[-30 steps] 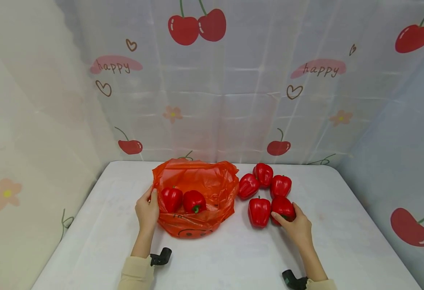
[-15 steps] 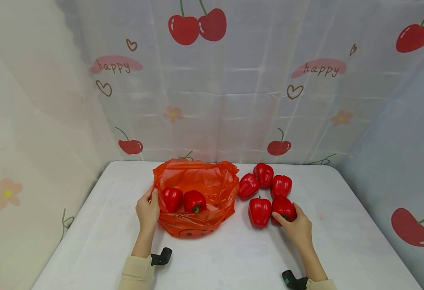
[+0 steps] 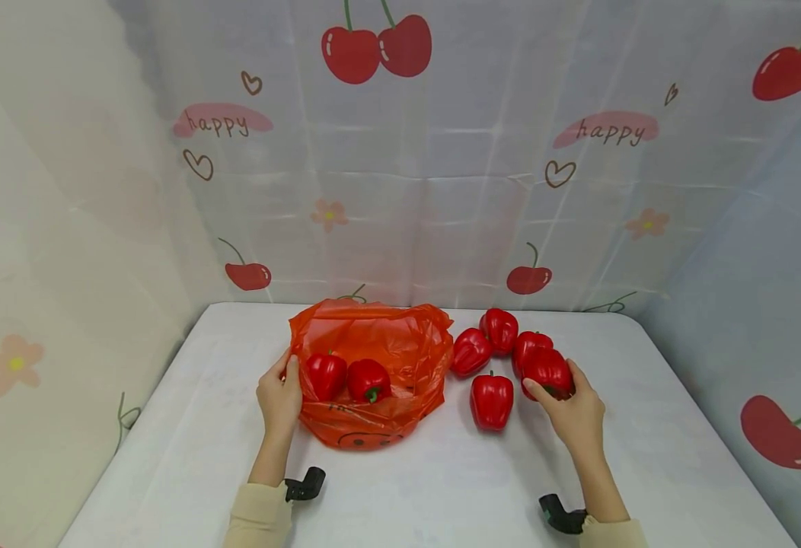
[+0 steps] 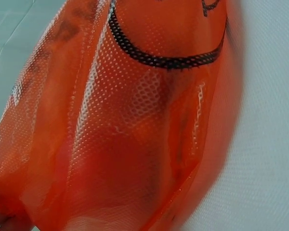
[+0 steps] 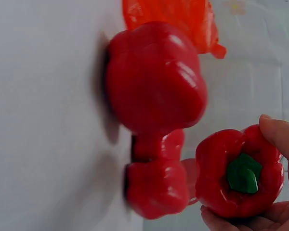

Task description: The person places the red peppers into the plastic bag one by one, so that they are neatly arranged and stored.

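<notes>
Across the white table point(image 3: 407, 502), an orange bag point(image 3: 407, 342) stretches left to right, its mouth open toward the person and two red peppers inside point(image 3: 327, 377). At its left edge, the left hand point(image 3: 279, 396) pinches the rim. Right of the bag, the right hand point(image 3: 582, 415) grips the held pepper point(image 3: 547, 371) between thumb and fingers, raised off the tabletop. This pepper's long axis runs front to back, base away from the person; its green stem point(image 5: 244, 174) faces the wrist camera. Four loose peppers point(image 3: 492, 403) rest nearby, the nearest with its stem at the top.
</notes>
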`<action>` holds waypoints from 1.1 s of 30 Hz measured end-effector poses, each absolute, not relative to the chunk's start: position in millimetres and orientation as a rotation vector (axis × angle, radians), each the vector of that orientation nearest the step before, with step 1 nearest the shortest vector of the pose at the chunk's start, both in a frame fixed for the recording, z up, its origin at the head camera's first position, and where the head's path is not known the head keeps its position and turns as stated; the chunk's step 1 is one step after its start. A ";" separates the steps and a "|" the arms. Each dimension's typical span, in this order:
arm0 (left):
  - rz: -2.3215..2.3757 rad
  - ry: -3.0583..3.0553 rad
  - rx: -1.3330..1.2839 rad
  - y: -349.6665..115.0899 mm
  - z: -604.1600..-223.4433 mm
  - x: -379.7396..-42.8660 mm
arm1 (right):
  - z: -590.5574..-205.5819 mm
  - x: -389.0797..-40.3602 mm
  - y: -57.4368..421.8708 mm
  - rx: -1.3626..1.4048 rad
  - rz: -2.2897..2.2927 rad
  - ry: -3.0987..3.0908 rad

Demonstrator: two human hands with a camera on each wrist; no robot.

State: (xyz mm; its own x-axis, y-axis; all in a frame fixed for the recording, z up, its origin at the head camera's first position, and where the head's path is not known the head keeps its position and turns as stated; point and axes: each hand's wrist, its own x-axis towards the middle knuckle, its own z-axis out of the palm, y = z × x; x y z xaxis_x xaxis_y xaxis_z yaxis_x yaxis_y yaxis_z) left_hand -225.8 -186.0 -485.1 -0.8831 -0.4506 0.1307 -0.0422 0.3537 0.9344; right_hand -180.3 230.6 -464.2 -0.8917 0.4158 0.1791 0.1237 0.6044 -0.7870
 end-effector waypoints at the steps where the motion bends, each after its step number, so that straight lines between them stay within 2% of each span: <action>1: -1.539 -2.254 0.432 -186.2 -485.2 -225.8 | -458.4 -182.1 226.9 -0.410 1.194 -2.472; 9: -1.560 -2.258 0.438 -186.4 -481.0 -225.9 | -417.6 -198.8 181.0 -0.165 1.310 -2.369; 15: -1.564 -2.257 0.446 -186.9 -481.2 -226.5 | -408.6 -216.8 143.2 0.001 1.325 -2.373; 25: -1.563 -2.253 0.451 -186.8 -482.1 -225.6 | -438.8 -242.2 89.3 0.138 1.365 -2.515; 33: -1.553 -2.257 0.430 -187.3 -482.3 -224.4 | -472.5 -256.9 75.1 0.129 1.295 -2.653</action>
State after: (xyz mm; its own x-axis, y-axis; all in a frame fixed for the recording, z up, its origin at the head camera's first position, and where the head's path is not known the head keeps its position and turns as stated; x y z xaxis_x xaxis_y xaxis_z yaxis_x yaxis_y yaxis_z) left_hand -224.4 -187.3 -482.3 -0.8863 -0.4457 0.1258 -0.0419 0.3476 0.9367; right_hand -256.9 75.1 -472.5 -0.9789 0.0031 0.2042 -0.1591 0.6155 -0.7720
